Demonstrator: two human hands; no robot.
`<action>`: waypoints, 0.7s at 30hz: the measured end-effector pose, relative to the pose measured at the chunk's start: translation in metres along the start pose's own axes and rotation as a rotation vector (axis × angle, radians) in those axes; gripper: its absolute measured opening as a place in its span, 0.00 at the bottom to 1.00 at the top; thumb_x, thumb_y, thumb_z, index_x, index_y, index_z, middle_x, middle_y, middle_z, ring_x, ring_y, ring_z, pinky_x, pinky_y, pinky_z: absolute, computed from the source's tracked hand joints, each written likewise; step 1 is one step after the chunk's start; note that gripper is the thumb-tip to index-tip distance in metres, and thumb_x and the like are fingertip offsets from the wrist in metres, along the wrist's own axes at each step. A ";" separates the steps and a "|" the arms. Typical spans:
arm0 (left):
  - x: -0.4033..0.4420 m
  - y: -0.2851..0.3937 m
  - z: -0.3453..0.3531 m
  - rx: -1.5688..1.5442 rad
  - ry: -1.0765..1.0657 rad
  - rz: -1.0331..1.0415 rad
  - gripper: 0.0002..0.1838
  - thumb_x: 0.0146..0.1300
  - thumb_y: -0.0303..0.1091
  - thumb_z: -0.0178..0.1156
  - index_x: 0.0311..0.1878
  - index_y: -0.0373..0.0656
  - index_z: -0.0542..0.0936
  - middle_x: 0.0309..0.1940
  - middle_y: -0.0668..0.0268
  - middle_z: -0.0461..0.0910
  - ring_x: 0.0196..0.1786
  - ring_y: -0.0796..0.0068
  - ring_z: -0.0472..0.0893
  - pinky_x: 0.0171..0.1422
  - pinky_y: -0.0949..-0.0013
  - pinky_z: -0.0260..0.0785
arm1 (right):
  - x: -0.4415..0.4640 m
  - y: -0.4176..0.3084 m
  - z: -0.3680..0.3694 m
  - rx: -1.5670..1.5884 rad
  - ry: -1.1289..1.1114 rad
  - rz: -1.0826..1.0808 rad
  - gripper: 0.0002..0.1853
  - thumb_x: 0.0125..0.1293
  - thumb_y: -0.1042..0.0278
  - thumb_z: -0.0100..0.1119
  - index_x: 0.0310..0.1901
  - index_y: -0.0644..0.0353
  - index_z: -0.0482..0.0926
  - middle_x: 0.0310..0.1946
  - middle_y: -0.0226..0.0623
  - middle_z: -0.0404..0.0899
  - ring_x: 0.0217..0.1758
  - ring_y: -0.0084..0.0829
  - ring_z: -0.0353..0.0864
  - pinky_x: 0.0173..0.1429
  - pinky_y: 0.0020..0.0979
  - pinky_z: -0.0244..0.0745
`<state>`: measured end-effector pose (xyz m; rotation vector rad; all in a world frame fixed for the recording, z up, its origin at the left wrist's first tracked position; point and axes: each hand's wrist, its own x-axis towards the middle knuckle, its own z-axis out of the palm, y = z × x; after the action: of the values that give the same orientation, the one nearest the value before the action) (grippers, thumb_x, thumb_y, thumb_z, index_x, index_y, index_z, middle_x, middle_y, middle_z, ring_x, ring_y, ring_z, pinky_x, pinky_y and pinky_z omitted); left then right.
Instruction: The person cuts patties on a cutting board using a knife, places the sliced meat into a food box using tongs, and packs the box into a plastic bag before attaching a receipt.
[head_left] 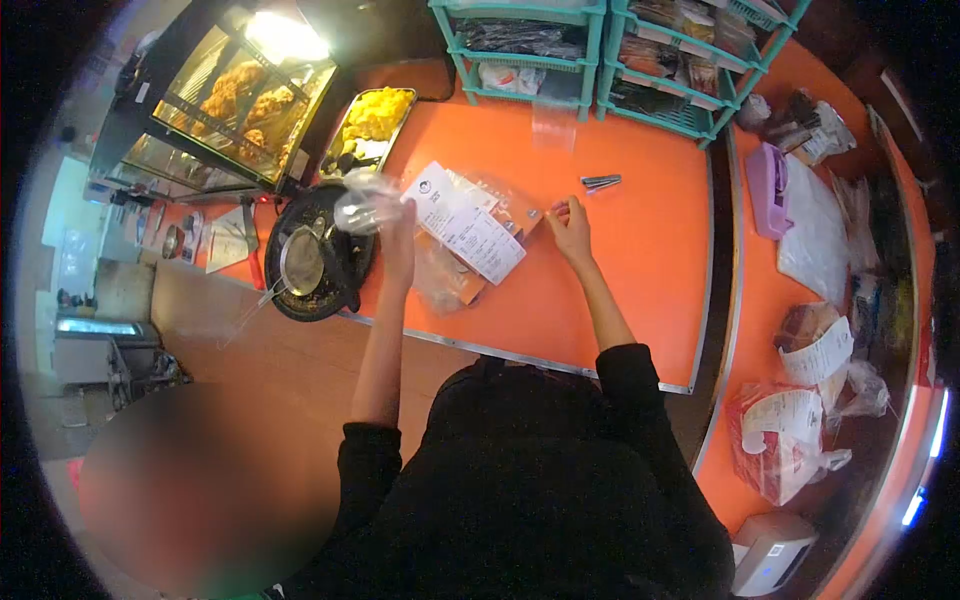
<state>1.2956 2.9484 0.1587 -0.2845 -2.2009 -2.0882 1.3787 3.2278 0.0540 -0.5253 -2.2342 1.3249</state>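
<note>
A clear plastic bag (440,268) lies on the orange counter with brown packaging inside and a long printed receipt (465,228) slanted across its top. My left hand (399,235) is closed on the bag's gathered clear plastic, which bunches out to the left over a black pan. At the bag's right corner is my right hand (571,232), fingers curled together; what they pinch, if anything, is too small to make out. Just beyond that hand a small stapler-like metal item (601,183) rests on the counter.
On the left are the black pan (327,292) with a strainer (302,262), a lit food cabinet (235,110) and a tray of yellow food (376,120). Teal racks (655,118) stand behind. Bagged orders (777,455) and a purple dispenser (768,190) occupy the right-hand shelf. A blurred person is at lower left.
</note>
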 end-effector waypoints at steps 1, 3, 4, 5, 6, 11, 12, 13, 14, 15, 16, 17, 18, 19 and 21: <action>0.012 0.010 0.000 -0.006 -0.008 0.005 0.19 0.67 0.40 0.56 0.52 0.34 0.74 0.41 0.65 0.77 0.41 0.76 0.73 0.46 0.69 0.68 | 0.002 -0.017 -0.001 0.133 -0.029 -0.011 0.13 0.56 0.66 0.64 0.41 0.59 0.74 0.35 0.38 0.76 0.39 0.38 0.75 0.45 0.34 0.72; 0.035 0.027 -0.007 -0.034 -0.211 -0.214 0.24 0.71 0.46 0.49 0.57 0.33 0.72 0.49 0.63 0.74 0.50 0.74 0.72 0.57 0.68 0.64 | 0.012 -0.069 0.000 0.305 -0.091 -0.140 0.14 0.56 0.68 0.62 0.45 0.58 0.74 0.38 0.38 0.75 0.41 0.38 0.74 0.48 0.34 0.71; 0.045 0.027 -0.004 -0.037 -0.219 -0.209 0.24 0.71 0.46 0.49 0.57 0.33 0.72 0.49 0.63 0.74 0.50 0.74 0.72 0.57 0.68 0.64 | 0.025 -0.100 0.001 0.343 -0.123 -0.258 0.16 0.57 0.67 0.62 0.47 0.58 0.74 0.40 0.39 0.74 0.42 0.38 0.74 0.50 0.34 0.70; 0.057 0.025 0.000 -0.058 -0.210 -0.233 0.26 0.71 0.48 0.47 0.58 0.34 0.72 0.52 0.62 0.73 0.54 0.73 0.70 0.59 0.68 0.62 | 0.035 -0.140 -0.006 0.210 -0.219 -0.345 0.19 0.56 0.62 0.63 0.49 0.57 0.74 0.42 0.40 0.74 0.45 0.38 0.74 0.53 0.36 0.69; 0.066 0.025 0.001 -0.079 -0.197 -0.258 0.27 0.72 0.50 0.44 0.59 0.34 0.71 0.54 0.61 0.71 0.58 0.73 0.69 0.62 0.68 0.60 | 0.043 -0.176 -0.009 0.075 -0.317 -0.429 0.23 0.55 0.56 0.64 0.51 0.57 0.73 0.45 0.40 0.73 0.48 0.38 0.74 0.55 0.38 0.68; 0.088 0.068 0.014 0.326 -0.359 0.113 0.26 0.71 0.49 0.44 0.57 0.34 0.72 0.53 0.60 0.74 0.58 0.71 0.70 0.62 0.65 0.60 | 0.077 -0.250 0.042 -0.521 -0.850 -0.427 0.30 0.50 0.40 0.63 0.40 0.64 0.82 0.36 0.49 0.81 0.41 0.40 0.80 0.48 0.38 0.72; 0.083 0.091 0.018 0.439 -0.377 0.141 0.25 0.70 0.47 0.45 0.55 0.33 0.72 0.50 0.60 0.74 0.57 0.70 0.71 0.62 0.64 0.60 | 0.083 -0.229 0.063 -0.259 -0.782 -0.460 0.26 0.55 0.43 0.60 0.32 0.66 0.83 0.29 0.53 0.82 0.35 0.43 0.82 0.41 0.41 0.73; 0.079 0.105 0.018 0.552 -0.395 0.169 0.23 0.69 0.45 0.46 0.53 0.32 0.73 0.48 0.60 0.75 0.56 0.68 0.71 0.62 0.64 0.60 | 0.090 -0.217 0.077 -0.267 -0.776 -0.468 0.26 0.55 0.43 0.60 0.32 0.66 0.83 0.29 0.53 0.82 0.35 0.43 0.82 0.41 0.41 0.73; 0.071 0.106 0.012 0.535 -0.380 0.243 0.21 0.69 0.43 0.47 0.51 0.33 0.73 0.47 0.60 0.74 0.54 0.67 0.72 0.63 0.63 0.59 | 0.096 -0.207 0.085 -0.061 -0.760 -0.474 0.23 0.57 0.47 0.59 0.31 0.66 0.82 0.28 0.49 0.82 0.33 0.40 0.81 0.39 0.40 0.73; 0.062 0.107 0.006 0.520 -0.364 0.318 0.19 0.68 0.41 0.48 0.49 0.33 0.73 0.47 0.60 0.73 0.53 0.66 0.72 0.63 0.61 0.59 | 0.097 -0.211 0.083 0.145 -0.741 -0.476 0.21 0.59 0.51 0.59 0.29 0.65 0.82 0.26 0.46 0.81 0.31 0.36 0.80 0.37 0.39 0.72; 0.051 0.106 0.000 0.245 -0.197 0.327 0.18 0.68 0.41 0.48 0.49 0.35 0.74 0.48 0.60 0.73 0.52 0.66 0.72 0.63 0.61 0.59 | 0.096 -0.213 0.079 0.138 -0.734 -0.480 0.21 0.59 0.51 0.59 0.29 0.65 0.82 0.26 0.46 0.81 0.31 0.36 0.80 0.37 0.39 0.72; 0.039 0.102 -0.007 -0.030 -0.036 0.328 0.17 0.68 0.41 0.48 0.49 0.36 0.74 0.50 0.61 0.72 0.51 0.67 0.72 0.64 0.60 0.58 | 0.086 -0.226 0.066 0.066 -0.725 -0.400 0.18 0.60 0.54 0.59 0.27 0.64 0.80 0.24 0.41 0.79 0.29 0.32 0.78 0.36 0.37 0.71; 0.036 0.082 -0.023 -0.112 -0.058 0.234 0.17 0.69 0.41 0.48 0.51 0.37 0.74 0.51 0.62 0.72 0.52 0.68 0.72 0.64 0.61 0.59 | 0.077 -0.239 0.053 -0.006 -0.707 -0.320 0.16 0.60 0.58 0.58 0.25 0.63 0.79 0.21 0.37 0.77 0.27 0.27 0.76 0.34 0.35 0.69; 0.037 0.048 -0.044 -0.194 -0.089 0.138 0.18 0.69 0.42 0.48 0.53 0.39 0.73 0.53 0.63 0.71 0.52 0.69 0.72 0.64 0.63 0.59 | 0.068 -0.247 0.044 -0.015 -0.683 -0.319 0.16 0.60 0.58 0.58 0.25 0.63 0.79 0.21 0.37 0.77 0.27 0.27 0.76 0.34 0.35 0.69; 0.025 -0.029 -0.075 -0.139 -0.175 -0.201 0.21 0.71 0.45 0.45 0.55 0.39 0.73 0.54 0.65 0.70 0.53 0.73 0.72 0.62 0.65 0.61 | 0.054 -0.257 0.025 0.138 -0.624 -0.164 0.15 0.59 0.58 0.61 0.23 0.60 0.78 0.19 0.31 0.73 0.25 0.22 0.71 0.31 0.32 0.66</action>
<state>1.2611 2.8742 0.1395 -0.2773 -2.2683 -2.4142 1.3006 3.1231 0.2828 0.1507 -2.5586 1.7042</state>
